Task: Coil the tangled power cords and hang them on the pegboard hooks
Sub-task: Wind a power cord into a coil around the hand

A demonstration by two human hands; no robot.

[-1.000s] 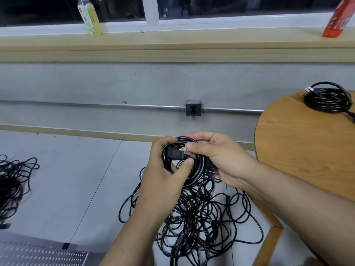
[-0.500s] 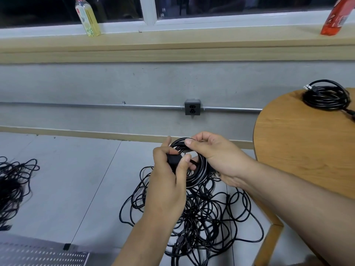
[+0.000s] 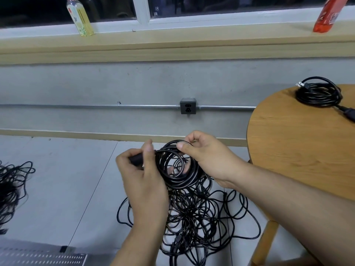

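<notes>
A coil of black power cord is held up between my hands above the floor. My right hand pinches the coil's top edge with thumb and forefinger, its other fingers curled behind the loops. My left hand grips the cord's black plug end at the coil's left side. Below lies a tangled pile of black cords on the floor. A finished coil rests on the round wooden table. The pegboard shows at the bottom left corner.
Another tangle of black cords lies on the floor at the left edge. A wall outlet sits on a metal conduit. A yellow bottle and a red packet stand on the window ledge.
My left hand has pulled the plug end out to the left of the coil. My right hand's pinch shifted to the coil's top, and the loops now show open between my hands.
</notes>
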